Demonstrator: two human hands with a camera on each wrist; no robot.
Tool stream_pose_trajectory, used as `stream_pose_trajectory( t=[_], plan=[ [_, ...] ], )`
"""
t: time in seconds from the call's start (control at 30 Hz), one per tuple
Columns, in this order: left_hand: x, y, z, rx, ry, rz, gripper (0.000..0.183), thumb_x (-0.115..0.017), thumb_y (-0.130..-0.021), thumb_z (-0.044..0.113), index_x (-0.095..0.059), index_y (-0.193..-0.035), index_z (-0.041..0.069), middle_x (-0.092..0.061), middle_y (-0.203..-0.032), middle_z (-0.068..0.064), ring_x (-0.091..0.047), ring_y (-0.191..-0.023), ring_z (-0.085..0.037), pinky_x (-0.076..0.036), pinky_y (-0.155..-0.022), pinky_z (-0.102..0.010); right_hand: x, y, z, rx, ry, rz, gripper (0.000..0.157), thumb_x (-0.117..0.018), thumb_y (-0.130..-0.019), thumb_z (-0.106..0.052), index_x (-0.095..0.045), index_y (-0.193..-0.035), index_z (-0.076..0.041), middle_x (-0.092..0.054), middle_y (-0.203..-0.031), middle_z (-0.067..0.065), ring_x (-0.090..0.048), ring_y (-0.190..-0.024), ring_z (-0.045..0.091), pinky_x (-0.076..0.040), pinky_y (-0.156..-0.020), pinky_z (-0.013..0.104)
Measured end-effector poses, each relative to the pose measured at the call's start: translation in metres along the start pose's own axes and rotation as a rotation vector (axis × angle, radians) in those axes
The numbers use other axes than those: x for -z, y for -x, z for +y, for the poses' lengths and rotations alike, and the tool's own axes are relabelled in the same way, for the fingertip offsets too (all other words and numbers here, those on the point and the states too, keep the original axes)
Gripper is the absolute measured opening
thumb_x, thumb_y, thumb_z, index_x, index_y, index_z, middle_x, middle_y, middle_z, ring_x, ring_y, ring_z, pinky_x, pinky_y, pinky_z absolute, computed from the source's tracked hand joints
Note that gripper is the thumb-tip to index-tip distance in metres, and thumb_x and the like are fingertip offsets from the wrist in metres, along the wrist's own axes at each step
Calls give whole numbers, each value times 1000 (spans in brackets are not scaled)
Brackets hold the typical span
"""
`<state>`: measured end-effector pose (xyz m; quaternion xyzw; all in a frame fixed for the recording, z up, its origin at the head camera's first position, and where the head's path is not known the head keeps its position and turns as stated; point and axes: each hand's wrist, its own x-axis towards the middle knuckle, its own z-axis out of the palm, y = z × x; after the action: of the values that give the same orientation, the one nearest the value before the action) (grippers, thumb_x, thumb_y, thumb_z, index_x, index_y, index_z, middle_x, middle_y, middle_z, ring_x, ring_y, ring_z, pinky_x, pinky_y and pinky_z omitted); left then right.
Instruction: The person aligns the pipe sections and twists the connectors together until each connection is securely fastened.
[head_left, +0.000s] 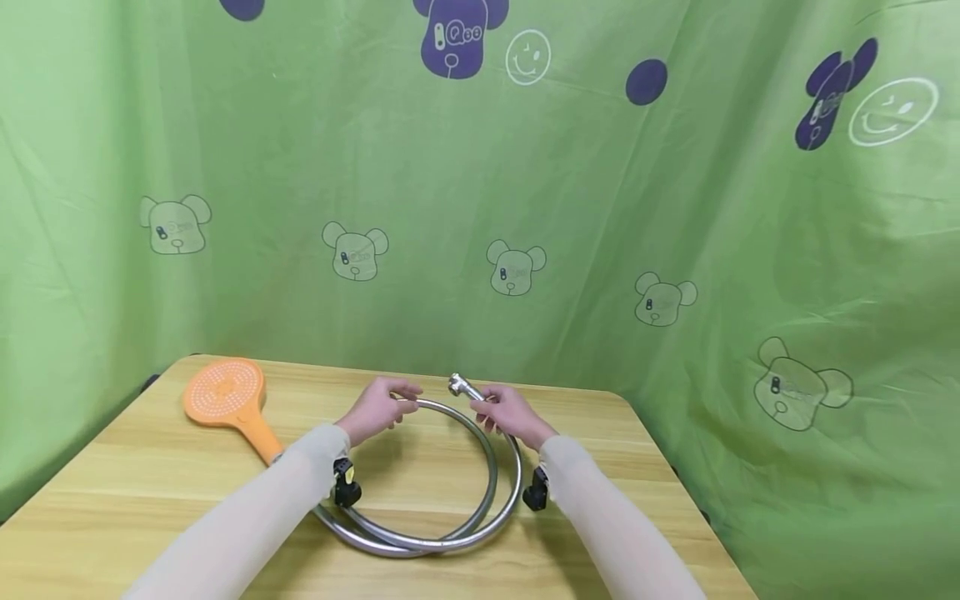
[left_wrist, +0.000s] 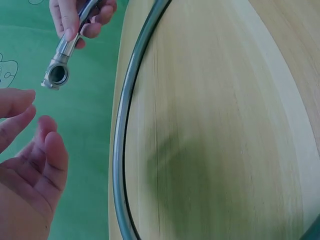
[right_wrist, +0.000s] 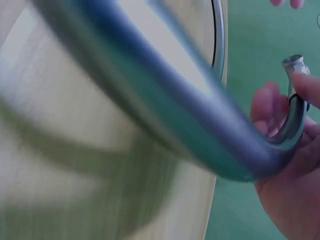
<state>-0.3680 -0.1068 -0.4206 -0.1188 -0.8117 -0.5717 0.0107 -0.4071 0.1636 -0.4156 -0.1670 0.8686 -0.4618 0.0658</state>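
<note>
My right hand (head_left: pixel 510 412) grips a silver shower hose (head_left: pixel 517 475) just behind its metal end fitting (head_left: pixel 459 384), which points up and to the left. In the left wrist view the round mouth of that end fitting (left_wrist: pixel 58 75) faces the camera. My left hand (head_left: pixel 379 408) is held near the fitting, fingers bent loosely and parted from the thumb, with nothing between them. Coiled in loops, the rest of the hose lies on the table below both hands. An orange shower head (head_left: pixel 225 392) lies face up at the left, its handle running under my left forearm.
A pale wooden table (head_left: pixel 600 517) carries everything. Behind it and along the sides hangs a green curtain (head_left: pixel 450 325) printed with bear heads. Small black cameras (head_left: pixel 347 483) sit on both wrists.
</note>
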Motion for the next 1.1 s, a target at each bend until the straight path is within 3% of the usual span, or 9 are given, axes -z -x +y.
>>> stream_pose_trajectory(
  t=[0.17, 0.23, 0.4, 0.5, 0.63, 0.97, 1.1],
  plan=[
    [2, 3, 2, -13, -58, 14, 24, -70, -91, 9, -72, -114, 0, -72, -92, -9, -59, -72, -17, -50, -57, -25, 2, 3, 6, -14, 109, 124, 16, -70, -94, -24, -70, -91, -8, -57, -75, 2, -51, -67, 19, -41, -57, 28],
    [3, 5, 3, -19, -67, 10, 24, -69, -92, 9, -72, -113, -1, -72, -93, -11, -60, -73, -19, -50, -57, -25, 3, 3, 10, -31, 145, 152, 16, -71, -94, -24, -70, -90, -9, -52, -72, -2, -44, -64, 14, -38, -55, 26],
    [5, 7, 0, -34, -94, 4, 24, -69, -92, 9, -72, -114, -1, -72, -100, -10, -65, -85, -23, -57, -69, -30, 4, 5, 22, -70, 183, 201, 20, -71, -93, -24, -70, -89, -4, -52, -67, -2, -44, -61, 13, -38, -53, 25],
    [7, 7, -4, -32, -123, 9, 24, -69, -92, 10, -72, -115, 1, -72, -104, -6, -67, -91, -20, -59, -79, -33, 3, 8, 27, -87, 199, 219, 23, -71, -93, -23, -72, -90, 0, -53, -65, -1, -45, -59, 14, -40, -52, 26],
    [9, 9, -5, -17, -147, 17, 24, -69, -93, 13, -72, -115, 4, -72, -107, -6, -67, -93, -17, -58, -83, -34, 1, 11, 33, -120, 230, 241, 24, -71, -93, -24, -72, -87, 0, -53, -63, 0, -45, -56, 14, -40, -49, 26],
    [13, 15, -6, 6, -158, 25, 19, -69, -93, 14, -74, -110, 7, -73, -107, -6, -67, -95, -19, -58, -83, -34, -1, 21, 43, -216, 293, 275, 20, -71, -93, -22, -71, -86, -4, -60, -73, 5, -54, -65, 18, -45, -54, 28],
    [15, 17, -7, 37, -126, 18, 20, -69, -93, 14, -74, -111, 7, -72, -109, -8, -68, -96, -29, -57, -75, -31, -2, 23, 47, -242, 326, 285, 20, -71, -93, -24, -71, -87, -5, -62, -75, 5, -55, -66, 18, -45, -54, 27]
  ],
)
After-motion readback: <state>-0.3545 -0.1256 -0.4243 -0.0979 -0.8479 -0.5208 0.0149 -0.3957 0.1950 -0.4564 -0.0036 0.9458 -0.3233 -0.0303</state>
